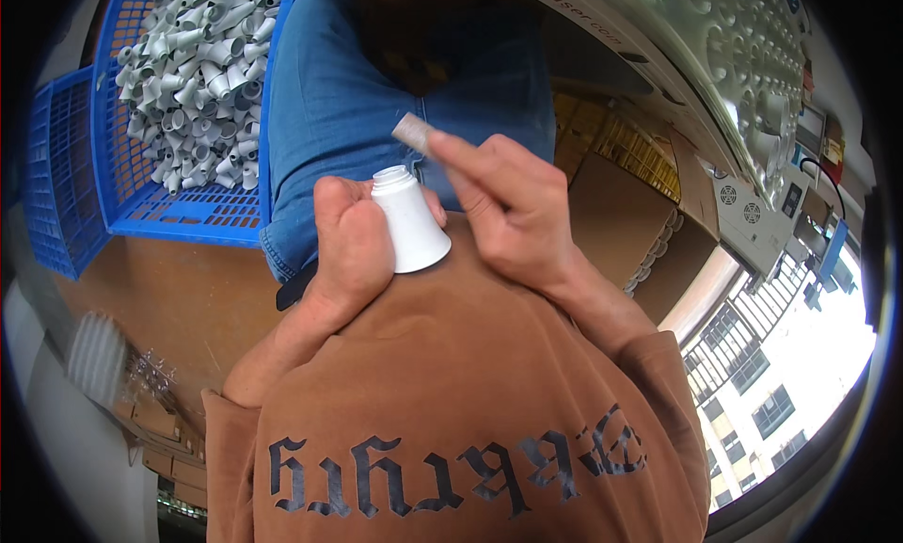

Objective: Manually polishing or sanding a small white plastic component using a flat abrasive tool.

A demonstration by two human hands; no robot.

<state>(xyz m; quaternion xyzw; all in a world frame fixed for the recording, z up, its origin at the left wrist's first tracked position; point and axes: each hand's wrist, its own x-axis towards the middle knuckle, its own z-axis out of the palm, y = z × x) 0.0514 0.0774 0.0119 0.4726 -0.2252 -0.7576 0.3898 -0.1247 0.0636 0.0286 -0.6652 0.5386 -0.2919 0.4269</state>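
My left hand (pixel 350 237) is closed around a white cone-shaped piece (pixel 414 231) with a ringed, narrow neck. The piece stands neck up in front of my chest, its wide end toward me. Just above and to the right, my right hand (pixel 513 209) pinches a small, pale greyish-tan rectangular piece (pixel 412 133) between thumb and forefinger. Its kind cannot be made out. That small piece is held near the neck of the white cone, with a gap between them. Fingers of my left hand behind the cone are partly hidden.
On the left, a blue plastic crate (pixel 188 221) holds a heap of similar grey-white cone pieces (pixel 202 82). An open cardboard box (pixel 602 218) sits at my right, below a light-coloured machine (pixel 649 54). Rows of clear rounded shapes (pixel 724 54) lie beyond the machine's edge.
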